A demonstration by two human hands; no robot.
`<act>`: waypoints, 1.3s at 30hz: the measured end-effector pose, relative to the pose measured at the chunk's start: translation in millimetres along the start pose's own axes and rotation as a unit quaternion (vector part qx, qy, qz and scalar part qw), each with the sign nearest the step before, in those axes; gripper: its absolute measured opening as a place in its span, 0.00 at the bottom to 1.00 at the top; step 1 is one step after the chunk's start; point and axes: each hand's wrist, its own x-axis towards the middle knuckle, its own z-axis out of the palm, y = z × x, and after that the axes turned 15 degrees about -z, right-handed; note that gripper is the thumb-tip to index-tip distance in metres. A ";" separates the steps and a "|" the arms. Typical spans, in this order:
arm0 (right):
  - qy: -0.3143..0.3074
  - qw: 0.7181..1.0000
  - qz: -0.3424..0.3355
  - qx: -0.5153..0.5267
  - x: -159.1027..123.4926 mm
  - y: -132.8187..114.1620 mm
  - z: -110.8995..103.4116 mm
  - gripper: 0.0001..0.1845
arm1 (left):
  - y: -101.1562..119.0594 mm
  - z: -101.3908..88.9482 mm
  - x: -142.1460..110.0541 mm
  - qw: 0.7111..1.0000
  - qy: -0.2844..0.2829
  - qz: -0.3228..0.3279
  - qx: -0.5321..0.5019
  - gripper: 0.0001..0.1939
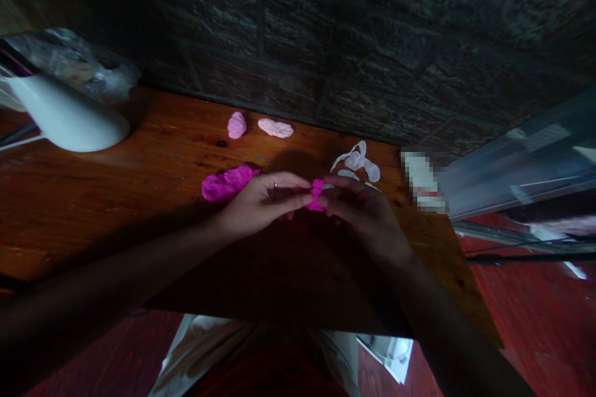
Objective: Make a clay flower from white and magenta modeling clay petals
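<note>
Between the fingertips of both hands is a small piece of bright magenta modelling clay (317, 193), held above the table. My left hand (261, 198) pinches its left side, thumb and forefinger closed on it. From the right, my right hand (363, 208) pinches the same piece. A larger magenta clay lump (228, 183) lies on the table, partly behind my left hand. Farther back sit a pink clay lump (237, 126) and a paler pink one (275, 128). Thin whitish pieces (356, 160) lie beyond my right hand, which partly covers them.
A wooden table (162, 118) runs along a dark brick-patterned wall (288, 31). At the left stands a white lamp-like object (69, 111) near a crumpled clear plastic bag (97, 68). A blurred-out pale item (423, 181) lies at the right, beside a translucent panel (512, 155).
</note>
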 end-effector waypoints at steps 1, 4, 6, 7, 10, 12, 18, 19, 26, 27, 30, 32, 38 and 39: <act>0.000 1.000 0.000 -0.004 -0.1 -0.2 -0.1 0.19 | 0.3 0.1 -0.1 1.000 0.000 0.003 -0.002 0.11; -0.005 1.000 -0.014 -0.015 -0.3 -1.0 0.8 0.17 | 0.8 0.4 -0.5 1.000 0.008 0.007 -0.004 0.10; -0.014 0.999 -0.029 -0.019 -0.8 -1.1 2.4 0.15 | 0.4 0.2 -0.6 1.000 0.011 0.001 -0.002 0.10; -0.019 0.999 -0.037 -0.022 -1.3 -1.0 3.3 0.15 | 0.1 0.0 -0.6 1.000 0.011 -0.002 0.000 0.09; -0.028 0.998 -0.057 -0.026 -2.9 -0.5 5.9 0.15 | -0.8 -0.3 -0.3 1.000 0.009 -0.008 0.005 0.09; -0.028 0.997 -0.063 -0.029 -3.9 -0.4 7.1 0.15 | -0.8 0.0 -0.2 1.000 0.010 -0.009 0.007 0.09; -0.002 0.997 -0.057 -0.056 -5.3 -0.5 8.3 0.10 | -0.3 1.0 -0.9 1.000 0.009 -0.008 0.004 0.09; 0.000 0.997 -0.059 -0.055 -5.3 -0.4 8.4 0.10 | -0.5 1.1 -1.1 1.000 0.008 -0.006 0.003 0.09; 0.001 0.997 -0.049 -0.060 -4.5 -1.5 9.8 0.10 | -1.9 1.6 -1.1 1.000 0.007 -0.010 0.002 0.10; 0.001 0.997 -0.049 -0.063 -4.4 -2.1 10.0 0.10 | -1.8 1.6 -1.0 1.000 0.008 -0.007 0.003 0.10; 0.001 0.996 -0.047 -0.072 -4.6 -3.1 10.2 0.11 | -0.7 1.7 -0.7 1.000 0.010 -0.002 0.005 0.10; 0.001 0.996 -0.047 -0.076 -4.7 -3.0 10.1 0.11 | 0.3 1.9 -0.8 1.000 0.009 0.000 0.005 0.09; 0.000 0.996 -0.050 -0.077 -4.3 -1.9 10.1 0.10 | 0.2 2.0 -1.4 1.000 0.007 -0.004 0.012 0.09; 0.001 0.996 -0.051 -0.077 -4.2 -1.8 10.3 0.10 | -0.4 1.8 -1.4 1.000 0.007 -0.008 0.012 0.09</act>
